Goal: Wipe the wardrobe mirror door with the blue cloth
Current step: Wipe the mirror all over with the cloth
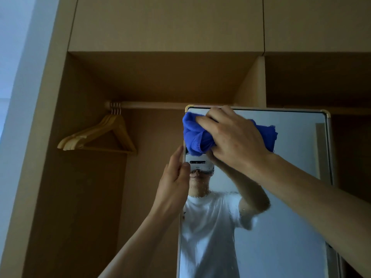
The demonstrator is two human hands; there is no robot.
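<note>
The wardrobe mirror door point(291, 177) stands open in front of me, its rounded metal frame topping out just under the hanging rail. My right hand point(234, 137) holds the bunched blue cloth point(195, 135) against the glass at the mirror's top left corner. My left hand point(175, 179) grips the mirror's left edge lower down, thumb on the glass side and fingers behind. Wet streaks and droplets show on the lower glass, which reflects a person in a white T-shirt.
Left of the mirror the open wooden wardrobe shows a hanging rail point(152, 105) with several wooden hangers point(98, 135) bunched at its left end. Closed upper cabinet doors point(166, 23) sit above. A pale wall point(18, 57) runs along the far left.
</note>
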